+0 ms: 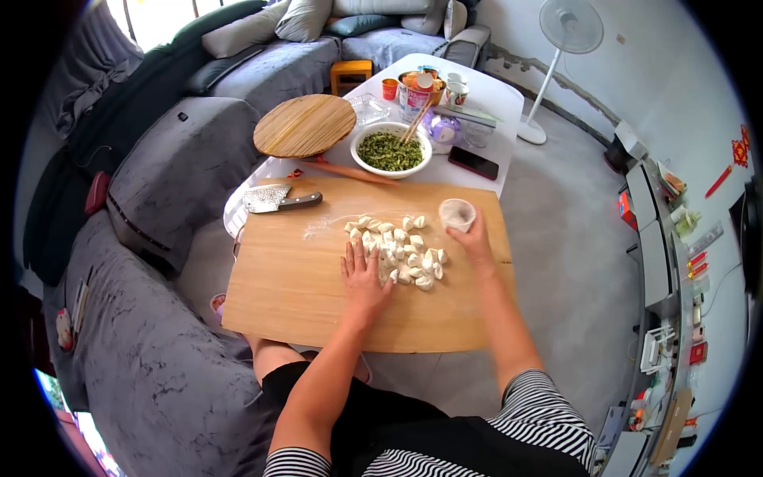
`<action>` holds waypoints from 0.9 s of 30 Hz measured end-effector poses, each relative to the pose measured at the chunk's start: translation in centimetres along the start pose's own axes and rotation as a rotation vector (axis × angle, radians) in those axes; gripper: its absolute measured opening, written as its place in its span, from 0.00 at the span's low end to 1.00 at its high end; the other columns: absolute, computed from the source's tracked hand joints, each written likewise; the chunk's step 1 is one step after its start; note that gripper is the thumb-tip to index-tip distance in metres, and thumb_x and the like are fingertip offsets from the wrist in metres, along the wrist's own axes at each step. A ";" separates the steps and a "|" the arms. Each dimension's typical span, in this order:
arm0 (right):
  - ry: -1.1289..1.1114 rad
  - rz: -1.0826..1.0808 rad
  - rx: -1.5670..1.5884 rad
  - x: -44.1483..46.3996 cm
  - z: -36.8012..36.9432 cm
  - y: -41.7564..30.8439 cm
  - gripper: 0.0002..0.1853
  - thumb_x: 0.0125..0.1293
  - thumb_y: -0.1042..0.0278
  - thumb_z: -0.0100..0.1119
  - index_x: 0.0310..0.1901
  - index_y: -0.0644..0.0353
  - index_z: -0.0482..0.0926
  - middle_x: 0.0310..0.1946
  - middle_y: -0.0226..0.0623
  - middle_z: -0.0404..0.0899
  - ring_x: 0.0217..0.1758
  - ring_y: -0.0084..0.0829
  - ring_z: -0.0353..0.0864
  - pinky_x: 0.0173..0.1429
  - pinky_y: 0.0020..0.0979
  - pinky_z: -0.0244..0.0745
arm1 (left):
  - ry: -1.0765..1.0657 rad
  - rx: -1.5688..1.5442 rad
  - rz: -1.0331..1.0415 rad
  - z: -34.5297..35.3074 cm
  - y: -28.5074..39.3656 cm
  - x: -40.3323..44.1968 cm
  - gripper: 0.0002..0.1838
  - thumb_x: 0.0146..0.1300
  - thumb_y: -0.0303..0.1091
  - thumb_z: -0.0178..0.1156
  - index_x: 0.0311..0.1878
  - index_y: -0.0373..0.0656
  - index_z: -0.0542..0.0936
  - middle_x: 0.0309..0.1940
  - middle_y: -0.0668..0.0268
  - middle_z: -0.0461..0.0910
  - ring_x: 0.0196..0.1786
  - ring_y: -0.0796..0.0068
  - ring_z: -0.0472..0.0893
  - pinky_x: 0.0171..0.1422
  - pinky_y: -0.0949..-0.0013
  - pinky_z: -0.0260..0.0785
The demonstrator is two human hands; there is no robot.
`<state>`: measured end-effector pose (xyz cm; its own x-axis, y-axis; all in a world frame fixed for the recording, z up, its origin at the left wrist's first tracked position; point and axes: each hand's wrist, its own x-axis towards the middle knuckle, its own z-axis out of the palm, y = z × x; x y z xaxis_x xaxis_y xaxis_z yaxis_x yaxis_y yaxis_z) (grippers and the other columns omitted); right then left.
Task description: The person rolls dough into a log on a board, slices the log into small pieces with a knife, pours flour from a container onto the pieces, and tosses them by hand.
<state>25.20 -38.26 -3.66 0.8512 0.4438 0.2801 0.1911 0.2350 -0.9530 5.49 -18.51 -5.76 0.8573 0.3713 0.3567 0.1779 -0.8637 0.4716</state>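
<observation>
Small floured dough pieces (413, 250) lie in a loose cluster on the wooden board (294, 294). My left hand (364, 274) rests flat at the cluster's left side, fingers stretched out and touching some pieces. At the board's right, my right hand (475, 237) is wrapped round a small, pale, see-through cup (457, 214), its mouth facing up toward me; what is inside is hard to make out. A thin dusting of flour (322, 226) marks the wood left of the dough. A cleaver (280, 199) with a dark handle lies at the board's far left.
Behind the board stand a white bowl of chopped green filling (391, 153) with chopsticks (415, 123), a round slatted lid (304, 126), a wooden rolling pin (350, 170) and a phone (474, 162). A grey sofa (171, 381) lies left; a fan (548, 71) stands far right.
</observation>
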 end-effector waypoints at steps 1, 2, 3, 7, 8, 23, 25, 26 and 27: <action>0.134 -0.061 -0.224 1.0 -2.4 2.0 0.37 0.51 0.71 0.75 0.61 0.59 0.65 0.54 0.40 0.76 0.59 0.33 0.76 0.61 0.34 0.73 | -0.006 0.005 -0.023 -0.1 0.0 0.2 0.40 0.53 0.45 0.69 0.69 0.41 0.69 0.78 0.48 0.50 0.81 0.44 0.46 0.80 0.41 0.40; 0.268 -0.123 -0.444 1.8 -3.9 2.9 0.37 0.50 0.70 0.75 0.61 0.59 0.65 0.54 0.42 0.77 0.59 0.35 0.77 0.61 0.36 0.73 | -0.014 0.012 -0.046 -0.2 -0.1 0.4 0.40 0.54 0.45 0.69 0.70 0.41 0.69 0.78 0.48 0.50 0.81 0.45 0.46 0.80 0.41 0.40; 0.258 -0.129 -0.441 2.2 -4.2 2.4 0.37 0.50 0.70 0.75 0.61 0.59 0.65 0.54 0.42 0.77 0.59 0.35 0.77 0.61 0.36 0.73 | -0.003 0.015 -0.052 -0.2 -0.4 0.7 0.40 0.54 0.45 0.69 0.70 0.41 0.69 0.78 0.48 0.50 0.81 0.45 0.46 0.80 0.41 0.40; 0.434 -0.149 -0.632 2.1 -4.6 2.1 0.37 0.50 0.68 0.76 0.60 0.59 0.65 0.53 0.48 0.77 0.58 0.44 0.77 0.61 0.41 0.72 | -0.002 -0.043 -0.068 -0.6 -0.8 2.6 0.40 0.57 0.44 0.67 0.71 0.40 0.67 0.78 0.47 0.50 0.80 0.43 0.45 0.81 0.46 0.40; 0.483 -0.105 -0.690 1.9 -4.6 2.3 0.37 0.50 0.67 0.76 0.60 0.59 0.65 0.53 0.49 0.76 0.58 0.47 0.77 0.61 0.41 0.72 | -0.023 -0.041 -0.076 -0.8 -0.8 3.0 0.40 0.58 0.43 0.66 0.72 0.40 0.66 0.77 0.46 0.51 0.80 0.42 0.46 0.82 0.49 0.41; -0.264 0.042 -1.209 -4.2 11.4 -1.7 0.31 0.73 0.43 0.45 0.73 0.48 0.64 0.76 0.43 0.55 0.80 0.49 0.49 0.79 0.52 0.46 | -0.288 0.135 0.236 -2.4 -1.1 1.1 0.32 0.59 0.41 0.61 0.69 0.56 0.73 0.78 0.55 0.54 0.80 0.43 0.47 0.79 0.41 0.45; -0.359 -0.038 -1.281 -5.9 13.3 -1.8 0.31 0.74 0.43 0.45 0.73 0.47 0.63 0.77 0.42 0.55 0.80 0.48 0.48 0.79 0.54 0.44 | -0.145 0.163 0.038 -2.0 -1.8 0.3 0.31 0.61 0.40 0.57 0.71 0.56 0.70 0.78 0.50 0.53 0.81 0.44 0.46 0.80 0.42 0.41; -0.444 -0.122 -1.352 -7.0 13.8 -1.9 0.31 0.74 0.44 0.45 0.74 0.47 0.63 0.77 0.41 0.54 0.81 0.47 0.47 0.79 0.55 0.43 | -0.142 0.162 0.029 -1.9 -2.4 0.2 0.31 0.61 0.40 0.57 0.71 0.56 0.70 0.78 0.50 0.53 0.81 0.44 0.46 0.80 0.42 0.41; -0.482 -0.184 -1.316 -8.2 13.5 -2.0 0.32 0.74 0.43 0.44 0.75 0.45 0.61 0.78 0.40 0.52 0.82 0.46 0.44 0.79 0.57 0.42 | -0.130 0.157 -0.020 -1.9 -3.0 0.3 0.32 0.62 0.39 0.56 0.72 0.55 0.69 0.78 0.49 0.52 0.81 0.44 0.46 0.81 0.43 0.41</action>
<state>11.28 -30.71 -2.45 0.5673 0.8065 0.1666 0.8174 -0.5267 -0.2334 4.30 -15.16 -5.48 0.9063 0.3504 0.2362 0.2600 -0.9030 0.3420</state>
